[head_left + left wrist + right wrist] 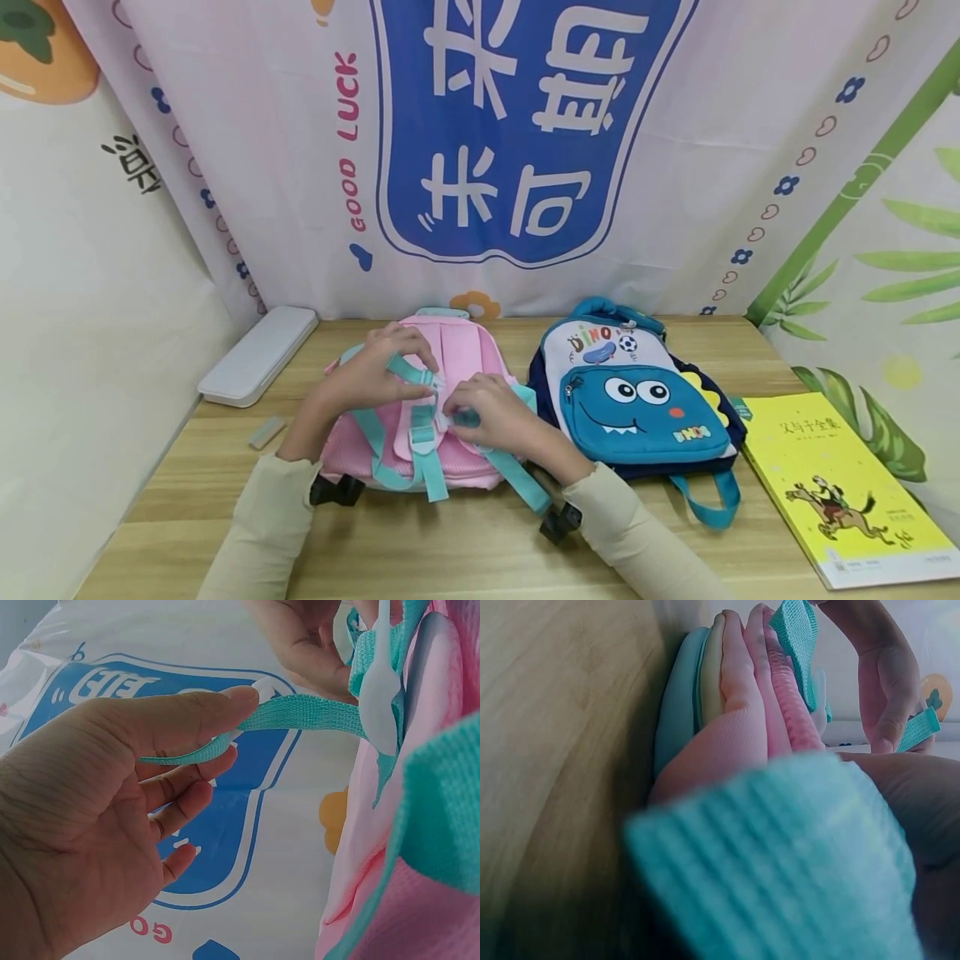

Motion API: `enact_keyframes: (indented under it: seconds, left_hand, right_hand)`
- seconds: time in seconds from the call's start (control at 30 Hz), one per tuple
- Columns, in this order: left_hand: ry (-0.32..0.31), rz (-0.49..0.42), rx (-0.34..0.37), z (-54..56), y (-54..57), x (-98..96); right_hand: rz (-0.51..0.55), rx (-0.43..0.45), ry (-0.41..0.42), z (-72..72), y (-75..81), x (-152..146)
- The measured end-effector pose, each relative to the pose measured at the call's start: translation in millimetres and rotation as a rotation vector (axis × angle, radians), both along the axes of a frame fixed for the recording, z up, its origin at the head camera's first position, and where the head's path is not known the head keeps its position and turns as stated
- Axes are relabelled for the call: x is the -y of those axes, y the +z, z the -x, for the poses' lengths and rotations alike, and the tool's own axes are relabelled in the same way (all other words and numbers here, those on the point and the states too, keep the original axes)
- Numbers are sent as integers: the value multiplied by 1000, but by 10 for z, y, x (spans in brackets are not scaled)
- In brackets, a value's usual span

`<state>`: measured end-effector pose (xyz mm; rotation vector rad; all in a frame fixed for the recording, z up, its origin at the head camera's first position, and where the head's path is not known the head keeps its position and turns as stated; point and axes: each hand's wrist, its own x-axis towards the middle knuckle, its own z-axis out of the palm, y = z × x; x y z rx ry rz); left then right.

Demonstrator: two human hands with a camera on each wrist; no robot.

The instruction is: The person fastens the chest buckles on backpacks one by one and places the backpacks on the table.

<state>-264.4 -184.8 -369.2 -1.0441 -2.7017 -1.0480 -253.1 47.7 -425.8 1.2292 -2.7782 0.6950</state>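
A pink backpack (457,350) lies with its teal-strapped side up. My left hand (375,371) is over its left half, pinching a teal strap (300,714) between thumb and index finger; the other fingers are loosely bent. A small white buckle piece (264,688) shows at those fingertips. My right hand (495,414), over the pack's right half, pinches another teal strap (467,417) with a white buckle end (443,422) by its fingertips. The two hands are close together but apart. A white strap adjuster (380,697) stands beside the right hand in the left wrist view.
A blue dinosaur backpack (645,417) lies close to the right of the pink one. Beyond it is a yellow book (840,475). At left are a white case (258,354) and a small eraser-like block (267,432). A printed curtain (300,167) hangs behind the table.
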Motion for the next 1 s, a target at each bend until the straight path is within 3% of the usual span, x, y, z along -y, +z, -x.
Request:
enact_keyframes:
  seconds: [0.37,1.0]
  left_hand:
    - [-11,0,-2,8,-12,3]
    - [-29,-17,-36,8,-28,10]
  right_hand:
    - [-4,-44,18,-35,79,-10]
    - [41,-98,-29,-40,185,-79]
